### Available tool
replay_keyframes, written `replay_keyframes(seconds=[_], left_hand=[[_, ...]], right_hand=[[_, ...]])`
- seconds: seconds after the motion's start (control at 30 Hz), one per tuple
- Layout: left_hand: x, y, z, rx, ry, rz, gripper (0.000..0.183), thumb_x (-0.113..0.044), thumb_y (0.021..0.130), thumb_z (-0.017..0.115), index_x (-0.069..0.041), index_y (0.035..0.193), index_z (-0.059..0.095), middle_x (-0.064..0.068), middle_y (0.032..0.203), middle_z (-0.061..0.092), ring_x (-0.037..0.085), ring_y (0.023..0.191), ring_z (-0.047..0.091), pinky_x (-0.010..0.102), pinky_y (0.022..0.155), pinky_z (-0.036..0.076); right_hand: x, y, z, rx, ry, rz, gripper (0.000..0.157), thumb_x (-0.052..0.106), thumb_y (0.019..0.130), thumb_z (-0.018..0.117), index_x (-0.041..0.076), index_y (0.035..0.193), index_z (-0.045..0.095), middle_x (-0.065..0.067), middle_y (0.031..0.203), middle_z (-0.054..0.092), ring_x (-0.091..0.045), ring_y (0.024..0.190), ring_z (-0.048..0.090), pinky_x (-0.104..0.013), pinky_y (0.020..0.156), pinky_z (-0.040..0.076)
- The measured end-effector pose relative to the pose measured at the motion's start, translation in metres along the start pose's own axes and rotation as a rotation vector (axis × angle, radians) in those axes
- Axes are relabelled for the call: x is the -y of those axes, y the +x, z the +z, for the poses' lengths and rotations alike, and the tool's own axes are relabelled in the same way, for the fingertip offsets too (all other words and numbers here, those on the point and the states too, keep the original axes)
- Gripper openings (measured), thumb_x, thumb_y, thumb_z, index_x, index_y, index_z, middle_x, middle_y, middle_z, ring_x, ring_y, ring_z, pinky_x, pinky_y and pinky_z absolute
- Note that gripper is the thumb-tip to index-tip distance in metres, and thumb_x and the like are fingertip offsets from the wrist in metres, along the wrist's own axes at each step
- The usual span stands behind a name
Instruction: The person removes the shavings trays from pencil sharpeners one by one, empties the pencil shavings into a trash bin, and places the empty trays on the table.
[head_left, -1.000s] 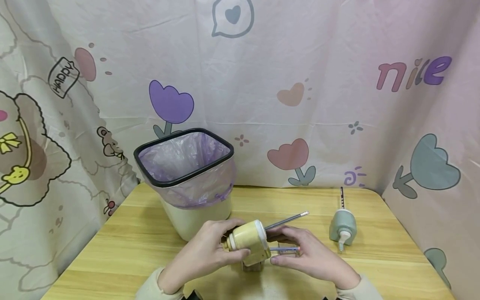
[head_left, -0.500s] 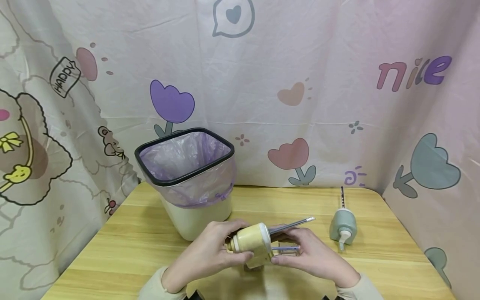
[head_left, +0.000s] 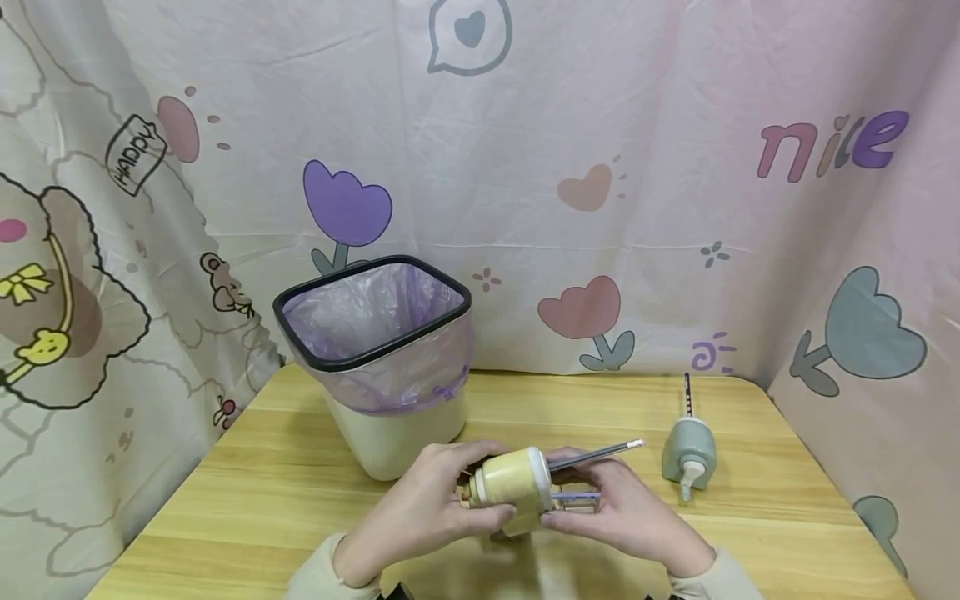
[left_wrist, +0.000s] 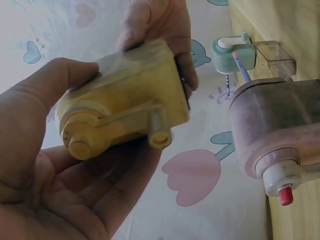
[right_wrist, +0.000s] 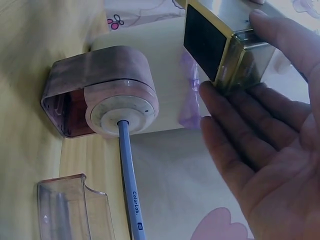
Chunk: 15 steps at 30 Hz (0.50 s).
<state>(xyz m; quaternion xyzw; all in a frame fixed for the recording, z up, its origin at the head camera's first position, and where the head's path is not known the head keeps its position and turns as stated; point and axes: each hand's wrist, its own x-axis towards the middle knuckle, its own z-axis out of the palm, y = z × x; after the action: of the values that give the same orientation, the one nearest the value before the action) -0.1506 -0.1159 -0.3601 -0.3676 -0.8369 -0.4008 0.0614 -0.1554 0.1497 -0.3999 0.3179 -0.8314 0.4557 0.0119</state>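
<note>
My left hand [head_left: 442,504] grips a yellow crank pencil sharpener [head_left: 517,479] above the table, thumb along one side and fingers around the other. A dark pencil [head_left: 600,454] sticks out of its front. My right hand [head_left: 622,508] holds the sharpener's front end, thumb on one side and fingertips on the other, at what looks like its see-through drawer [right_wrist: 250,62]. In the right wrist view, a pink pencil sharpener [right_wrist: 105,70] stands on the table with its drawer slot open and a blue pencil [right_wrist: 131,175] in its hole. Nearby lies a clear drawer [right_wrist: 60,205].
A cream bin [head_left: 405,433] with a black rim and purple liner stands at the back left. On the right is a green pencil sharpener [head_left: 688,446] holding a striped pencil [head_left: 687,396]. A printed curtain [head_left: 510,167] hangs behind the wooden table [head_left: 247,483].
My left hand and the yellow pencil sharpener have moved slightly right, towards my right hand. The dark pencil has shifted right and down with it. My right hand stays almost still.
</note>
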Motion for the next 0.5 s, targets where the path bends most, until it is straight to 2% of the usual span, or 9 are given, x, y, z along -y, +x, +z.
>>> replay_keyframes(seconds=[0.17,0.3,0.5], left_hand=[[0.0015,0.0018,0.0035,-0.053,-0.005,0.045,0.038,-0.032,0.084,0.081,-0.031,0.117,0.063,-0.015,0.095,0.067,-0.002,0.077,0.061,0.020,0.064,0.056],[0.0026,0.0034,0.0059,-0.090,-0.003,0.070,0.041,-0.036,0.086,0.079,-0.033,0.122,0.061,-0.016,0.103,0.068,-0.001,0.083,0.063,0.020,0.070,0.056],[0.0031,0.0034,0.0067,-0.097,0.011,0.073,0.043,-0.039,0.087,0.078,-0.034,0.126,0.059,-0.018,0.108,0.067,0.001,0.087,0.064,0.019,0.075,0.055]], right_hand=[[0.0012,0.0000,-0.0007,-0.045,-0.023,-0.034,0.049,0.037,0.087,0.078,0.035,0.132,0.059,0.014,0.126,0.066,-0.014,0.116,0.065,-0.034,0.093,0.058],[0.0016,0.0003,-0.0006,-0.067,-0.001,-0.029,0.051,0.036,0.087,0.079,0.035,0.133,0.058,0.013,0.127,0.065,-0.015,0.116,0.065,-0.033,0.093,0.058],[0.0021,0.0003,-0.0010,-0.060,0.051,-0.011,0.050,0.033,0.087,0.078,0.033,0.133,0.058,0.009,0.129,0.065,-0.018,0.113,0.067,-0.032,0.087,0.060]])
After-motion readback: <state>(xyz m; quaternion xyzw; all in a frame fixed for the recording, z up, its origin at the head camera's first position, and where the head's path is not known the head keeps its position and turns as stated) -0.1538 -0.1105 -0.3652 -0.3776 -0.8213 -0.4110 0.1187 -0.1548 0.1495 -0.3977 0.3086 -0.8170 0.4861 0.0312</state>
